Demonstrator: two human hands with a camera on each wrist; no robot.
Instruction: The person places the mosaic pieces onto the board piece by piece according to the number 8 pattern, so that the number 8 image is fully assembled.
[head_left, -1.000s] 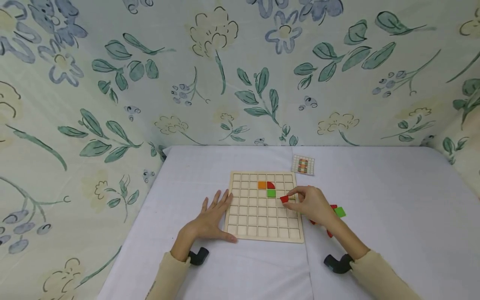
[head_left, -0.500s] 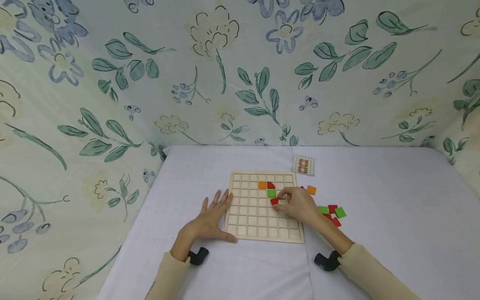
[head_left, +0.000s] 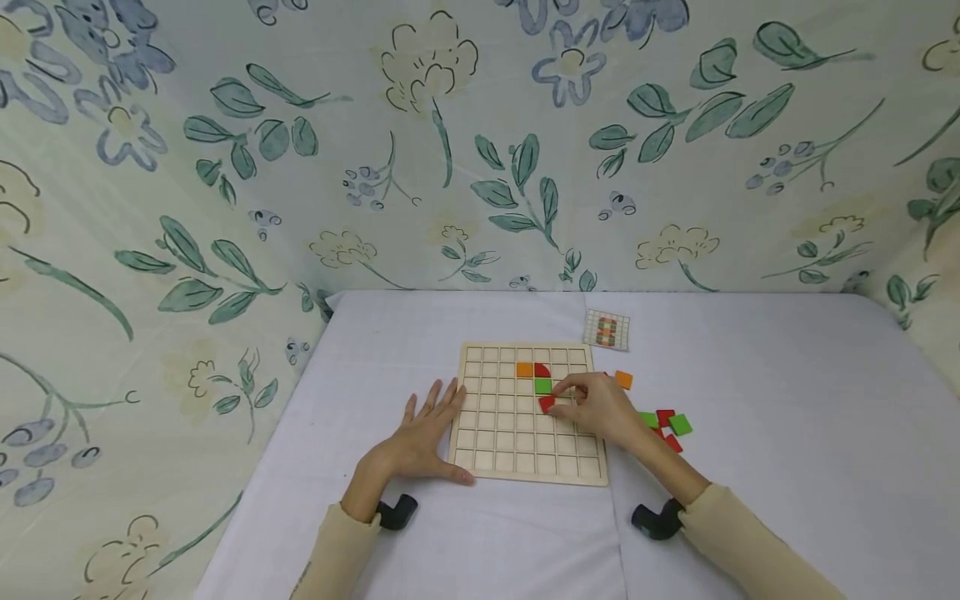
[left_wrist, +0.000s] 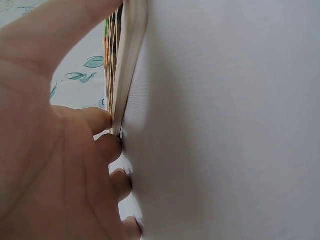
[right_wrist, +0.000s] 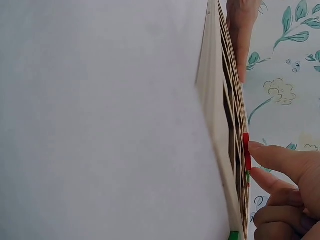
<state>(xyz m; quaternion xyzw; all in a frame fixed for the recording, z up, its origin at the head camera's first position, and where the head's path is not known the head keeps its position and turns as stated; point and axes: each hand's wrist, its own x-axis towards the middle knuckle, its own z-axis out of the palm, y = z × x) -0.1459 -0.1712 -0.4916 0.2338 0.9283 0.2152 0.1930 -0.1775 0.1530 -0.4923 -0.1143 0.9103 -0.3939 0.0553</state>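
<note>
A wooden grid board point(head_left: 487, 462) lies on the white-covered table. An orange square tile point(head_left: 524, 370), a red quarter-circle tile point(head_left: 542, 370) and a green square tile point(head_left: 543, 387) sit in its cells. My right hand point(head_left: 600, 407) pinches a red square tile point(head_left: 547, 405) between thumb and forefinger, just below the green one; in the right wrist view this red tile point(right_wrist: 247, 151) is tilted up at the board's surface. With fingers spread, my left hand point(head_left: 420, 442) rests at the board's left edge, the thumb by its near-left corner.
Several loose red and green tiles point(head_left: 680, 425) lie right of the board, partly hidden by my right forearm. An orange tile point(head_left: 623, 380) lies above them. A small pattern card point(head_left: 607, 330) lies beyond the board's far right corner. Floral cloth point(head_left: 480, 167) hangs behind.
My right hand has moved left with the red square tile, from the right part of the grid to below the green tile. The left hand has stayed put.
</note>
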